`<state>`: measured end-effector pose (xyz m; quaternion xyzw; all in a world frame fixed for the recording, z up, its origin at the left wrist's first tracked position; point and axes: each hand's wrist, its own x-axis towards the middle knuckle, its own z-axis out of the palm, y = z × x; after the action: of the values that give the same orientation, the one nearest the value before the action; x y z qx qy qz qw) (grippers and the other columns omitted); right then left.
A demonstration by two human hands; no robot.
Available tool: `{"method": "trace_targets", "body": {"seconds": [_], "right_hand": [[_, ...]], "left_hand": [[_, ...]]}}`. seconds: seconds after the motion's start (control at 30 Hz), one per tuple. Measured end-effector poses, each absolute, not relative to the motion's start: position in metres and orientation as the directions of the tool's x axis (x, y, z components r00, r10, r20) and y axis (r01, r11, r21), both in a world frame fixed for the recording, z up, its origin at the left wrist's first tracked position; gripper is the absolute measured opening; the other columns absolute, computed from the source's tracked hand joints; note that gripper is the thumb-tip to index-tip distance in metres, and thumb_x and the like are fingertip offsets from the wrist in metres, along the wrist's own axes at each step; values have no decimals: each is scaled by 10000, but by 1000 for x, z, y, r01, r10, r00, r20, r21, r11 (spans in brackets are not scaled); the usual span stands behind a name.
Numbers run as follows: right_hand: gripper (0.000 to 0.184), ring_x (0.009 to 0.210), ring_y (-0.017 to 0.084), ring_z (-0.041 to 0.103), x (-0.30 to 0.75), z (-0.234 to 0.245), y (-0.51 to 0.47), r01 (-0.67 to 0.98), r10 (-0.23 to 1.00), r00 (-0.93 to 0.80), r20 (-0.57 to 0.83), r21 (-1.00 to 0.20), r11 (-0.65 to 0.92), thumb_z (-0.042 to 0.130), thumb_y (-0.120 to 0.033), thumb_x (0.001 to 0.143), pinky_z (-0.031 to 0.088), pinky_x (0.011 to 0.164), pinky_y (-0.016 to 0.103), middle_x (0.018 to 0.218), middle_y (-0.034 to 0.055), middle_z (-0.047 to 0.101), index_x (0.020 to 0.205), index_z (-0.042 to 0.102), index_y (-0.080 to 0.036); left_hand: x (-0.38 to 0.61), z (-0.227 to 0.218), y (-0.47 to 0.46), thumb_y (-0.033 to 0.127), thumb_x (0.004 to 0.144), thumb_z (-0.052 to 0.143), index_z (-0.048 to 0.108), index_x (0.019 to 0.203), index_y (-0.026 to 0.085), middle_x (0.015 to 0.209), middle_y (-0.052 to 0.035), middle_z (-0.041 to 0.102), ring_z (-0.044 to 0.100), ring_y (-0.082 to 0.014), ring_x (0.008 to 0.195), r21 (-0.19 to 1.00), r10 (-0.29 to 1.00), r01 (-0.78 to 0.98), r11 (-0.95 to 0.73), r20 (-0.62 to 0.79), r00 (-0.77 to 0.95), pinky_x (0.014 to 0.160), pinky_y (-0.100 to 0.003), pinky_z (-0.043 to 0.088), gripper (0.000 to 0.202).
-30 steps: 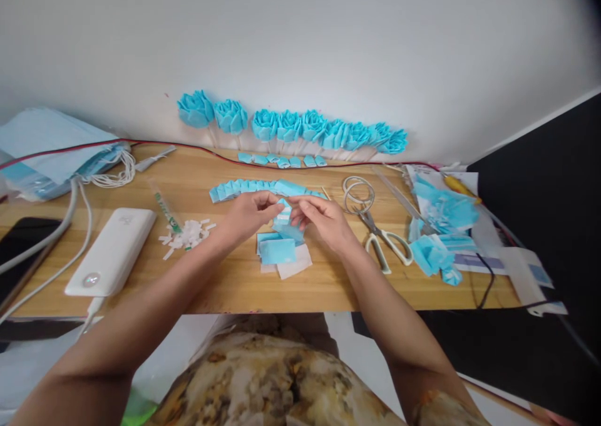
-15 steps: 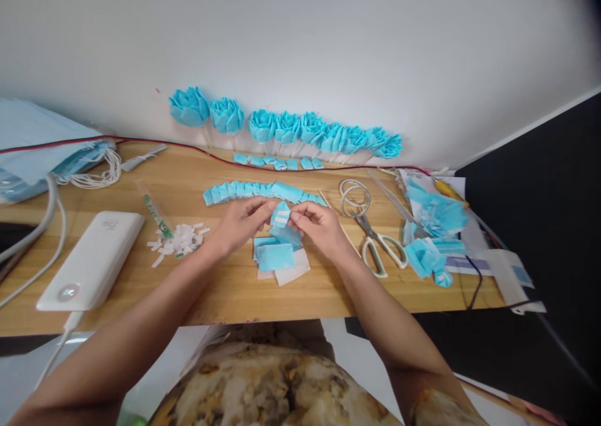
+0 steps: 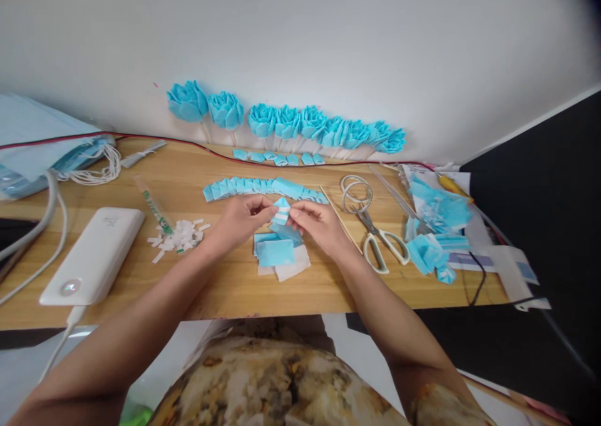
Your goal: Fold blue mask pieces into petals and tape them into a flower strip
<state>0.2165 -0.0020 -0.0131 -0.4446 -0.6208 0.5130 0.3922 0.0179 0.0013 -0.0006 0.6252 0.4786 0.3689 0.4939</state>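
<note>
My left hand (image 3: 239,219) and my right hand (image 3: 314,222) pinch a small folded blue piece (image 3: 282,212) with white strips between their fingertips, just above the wooden table (image 3: 235,288). Below it lies a small stack of blue and white rectangles (image 3: 279,254). A curved row of folded blue pieces (image 3: 263,188) lies just beyond my hands, and a shorter row (image 3: 279,158) sits nearer the wall. Several blue fabric roses on sticks (image 3: 282,122) lean against the white wall.
White-handled scissors (image 3: 378,235) and wire rings (image 3: 357,191) lie right of my hands, with blue scraps (image 3: 434,225) beyond. A white power bank (image 3: 94,257), a heap of white snippets (image 3: 181,236), cables (image 3: 51,213) and a pack of blue masks (image 3: 42,153) are at the left.
Both hands kept pinching the small blue piece and shifted only slightly; the view drifted a little to the right.
</note>
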Motion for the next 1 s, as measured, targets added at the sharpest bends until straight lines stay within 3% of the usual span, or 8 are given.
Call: {"method": "trace_targets", "body": {"seconds": [0.23, 0.47, 0.63, 0.87, 1.0], "right_hand": [[208, 564, 104, 533, 216, -9, -3, 212, 970, -234, 71, -970, 122, 659, -368, 846, 405, 533, 235, 667, -4, 670, 731, 653, -195], [345, 614, 125, 576, 217, -10, -4, 123, 969, -246, 32, -990, 64, 596, -501, 895, 419, 524, 241, 730, 32, 696, 793, 691, -185], [237, 587, 118, 546, 215, -4, -5, 215, 959, -282, 24, -973, 88, 667, -407, 838, 413, 550, 246, 673, 3, 659, 736, 656, -193], [195, 575, 112, 511, 214, -7, -3, 258, 957, -272, 96, -951, 169, 629, -325, 817, 399, 558, 246, 628, -21, 614, 670, 594, -201], [175, 596, 117, 539, 218, -10, -2, 232, 950, -307, 57, -964, 133, 634, -347, 837, 412, 576, 252, 680, -2, 664, 774, 679, -190]], "left_hand": [[17, -2, 4, 488, 818, 593, 592, 653, 170, 570, 24, 513, 436, -96, 525, 972, 953, 232, -38, -35, 302, 511, -241, 340, 358], [19, -3, 3, 421, 751, 629, 558, 670, 180, 540, 57, 440, 346, -78, 502, 988, 967, 156, 15, -54, 250, 491, -239, 277, 264], [20, -3, 2, 419, 765, 623, 550, 674, 180, 522, 62, 427, 338, -78, 497, 988, 959, 155, 24, -67, 276, 488, -236, 267, 266], [21, -3, 1, 434, 771, 624, 509, 657, 188, 518, 60, 440, 363, -77, 483, 988, 944, 134, 76, -115, 311, 490, -231, 287, 295], [20, -2, 3, 442, 765, 626, 504, 644, 189, 510, 59, 433, 360, -78, 473, 985, 948, 154, 75, -119, 296, 482, -233, 287, 306]]}}
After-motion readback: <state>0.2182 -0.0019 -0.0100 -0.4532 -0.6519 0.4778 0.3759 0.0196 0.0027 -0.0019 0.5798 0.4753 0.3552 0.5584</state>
